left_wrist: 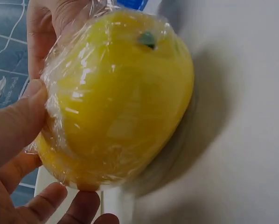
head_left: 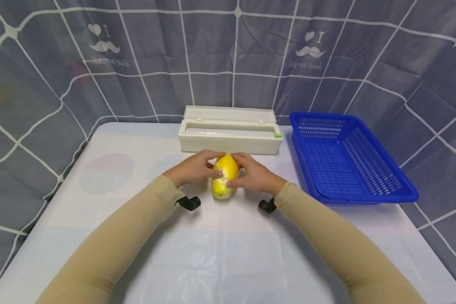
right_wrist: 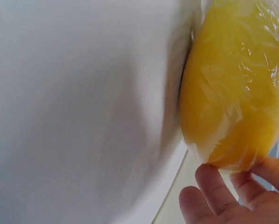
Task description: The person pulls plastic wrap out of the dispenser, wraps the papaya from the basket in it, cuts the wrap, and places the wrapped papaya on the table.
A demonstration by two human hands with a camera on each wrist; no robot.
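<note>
A yellow mango [head_left: 228, 165] with a small green stem end [left_wrist: 147, 39] lies on the white table, wrapped in clear cling film [left_wrist: 74, 100]. My left hand [head_left: 198, 168] grips it from the left, thumb over the bunched film on top and fingers at the far end. From the opposite side my right hand [head_left: 256, 175] holds it too, its thumb on the upper side. In the right wrist view the right fingertips [right_wrist: 208, 175] touch the mango's far end. The film looks creased and gathered on the upper side, smoother near the table.
Just beyond the hands stands a white cling film dispenser [head_left: 229, 145], lid [head_left: 229, 114] raised, a green slider [head_left: 278, 135] at its right end. A blue plastic basket [head_left: 365, 198] sits at the right. A grey checked curtain [head_left: 213, 46] surrounds the table [head_left: 220, 261].
</note>
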